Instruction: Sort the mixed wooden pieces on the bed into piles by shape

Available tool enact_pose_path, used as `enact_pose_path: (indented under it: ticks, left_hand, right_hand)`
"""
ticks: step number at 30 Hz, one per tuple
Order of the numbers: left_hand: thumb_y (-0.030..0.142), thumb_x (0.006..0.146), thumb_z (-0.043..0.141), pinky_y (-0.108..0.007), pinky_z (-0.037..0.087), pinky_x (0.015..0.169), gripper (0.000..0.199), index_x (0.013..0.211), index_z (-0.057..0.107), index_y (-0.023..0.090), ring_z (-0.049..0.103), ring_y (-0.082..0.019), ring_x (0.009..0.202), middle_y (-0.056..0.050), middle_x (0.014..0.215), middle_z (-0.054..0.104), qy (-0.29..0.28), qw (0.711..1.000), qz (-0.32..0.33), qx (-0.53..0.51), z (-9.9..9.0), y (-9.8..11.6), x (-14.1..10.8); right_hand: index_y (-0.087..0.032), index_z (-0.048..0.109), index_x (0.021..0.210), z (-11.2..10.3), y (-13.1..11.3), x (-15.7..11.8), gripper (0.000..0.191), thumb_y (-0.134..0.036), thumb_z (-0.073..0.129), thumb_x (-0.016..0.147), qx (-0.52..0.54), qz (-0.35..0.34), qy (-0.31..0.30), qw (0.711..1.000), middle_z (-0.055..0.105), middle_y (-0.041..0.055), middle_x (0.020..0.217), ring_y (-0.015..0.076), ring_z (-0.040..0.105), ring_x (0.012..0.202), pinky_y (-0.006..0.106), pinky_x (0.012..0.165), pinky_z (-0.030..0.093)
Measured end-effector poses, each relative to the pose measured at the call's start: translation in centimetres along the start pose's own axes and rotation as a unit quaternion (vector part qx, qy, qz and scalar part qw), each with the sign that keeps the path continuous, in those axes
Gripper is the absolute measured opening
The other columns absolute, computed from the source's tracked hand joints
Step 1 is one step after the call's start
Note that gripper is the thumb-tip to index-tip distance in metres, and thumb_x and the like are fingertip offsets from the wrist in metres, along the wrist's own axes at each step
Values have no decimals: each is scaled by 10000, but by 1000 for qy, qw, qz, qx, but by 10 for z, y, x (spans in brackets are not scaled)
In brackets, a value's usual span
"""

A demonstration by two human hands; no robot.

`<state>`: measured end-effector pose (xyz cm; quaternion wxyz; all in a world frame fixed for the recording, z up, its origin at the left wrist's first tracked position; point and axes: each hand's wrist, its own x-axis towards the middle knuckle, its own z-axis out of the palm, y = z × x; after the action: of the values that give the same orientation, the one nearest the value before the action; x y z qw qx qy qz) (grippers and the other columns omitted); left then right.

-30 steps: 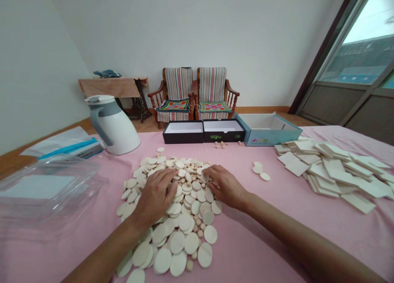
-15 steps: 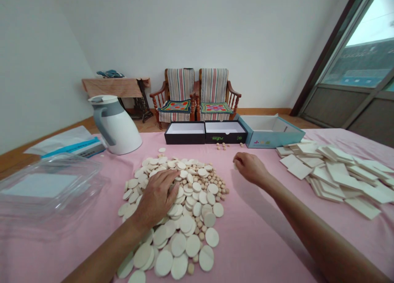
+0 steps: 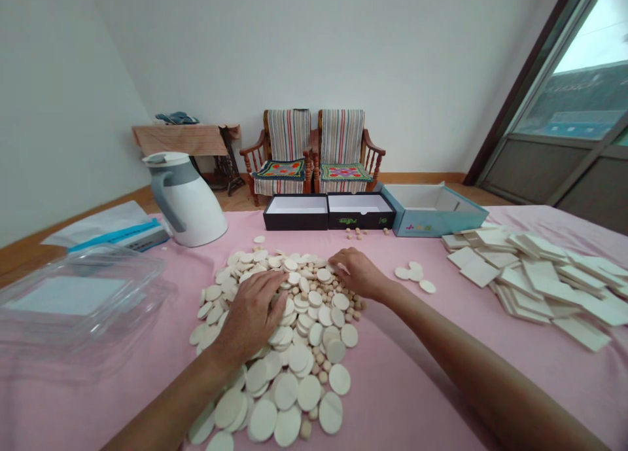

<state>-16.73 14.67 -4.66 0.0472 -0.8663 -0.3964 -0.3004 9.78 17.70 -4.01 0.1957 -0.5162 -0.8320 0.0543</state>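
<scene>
A heap of pale round wooden discs [image 3: 309, 392] lies before me, mixed with small wooden beads [image 3: 357, 307]. My left hand [image 3: 255, 307] rests on the heap's left side, palm down, its fingers loosely bent and the thumb apart. At the heap's upper right edge is my right hand [image 3: 360, 273], its fingers reaching left over discs and beads; the fingertips are partly hidden and nothing shows in its grasp. Several loose discs [image 3: 415, 274] lie on the pink cloth [image 3: 402, 366], just right of my right wrist.
Two black open boxes [image 3: 296, 223] and a light blue open box [image 3: 441, 223] stand along the far edge. Square wooden pieces [image 3: 544, 274] are piled at right. At left are a white jug [image 3: 199, 209], a clear plastic tray [image 3: 137, 294] and a blue-white packet [image 3: 132, 234].
My right hand has moved left from the bare cloth to the heap's edge. Several loose discs now show where that hand and wrist were. My left hand has hardly moved.
</scene>
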Motion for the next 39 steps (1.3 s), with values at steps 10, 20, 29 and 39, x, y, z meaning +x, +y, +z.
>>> enact_pose_path:
  ticks: [10,20,29,39]
  left_hand:
    - [253,916,465,-477,431,999,291,1163,593,166,554,-249,1117,-102,1158,644,2,1000,3,-2,1,-1,1]
    - [246,906,474,-476,440,988,286,1154,598,179,568,-252,1105,-98,1155,650,5,1000,3,-10,0,0,2]
    - [255,917,463,-466,434,991,291,1156,596,157,564,-248,1107,-106,1153,649,0,1000,0,-6,0,1,2]
    - [247,911,473,-459,438,989,282,1156,591,172,559,-249,1111,-102,1153,644,3,1000,1,-6,-1,1,1]
  right_hand:
    - [-138,642,1003,5,-1,-2,263,-144,399,902,-27,99,77,992,664,100,956,180,577,905,271,798,395]
    - [-119,701,839,-75,46,-33,246,-209,475,802,-176,346,-65,919,699,214,923,302,659,869,362,704,433]
    - [-152,656,1059,-37,-3,-18,274,-111,512,830,48,1,44,998,682,106,1018,179,609,905,307,816,457]
    - [-164,643,1056,8,-33,-12,245,-134,558,828,52,-39,25,998,625,105,1003,206,537,965,325,854,429]
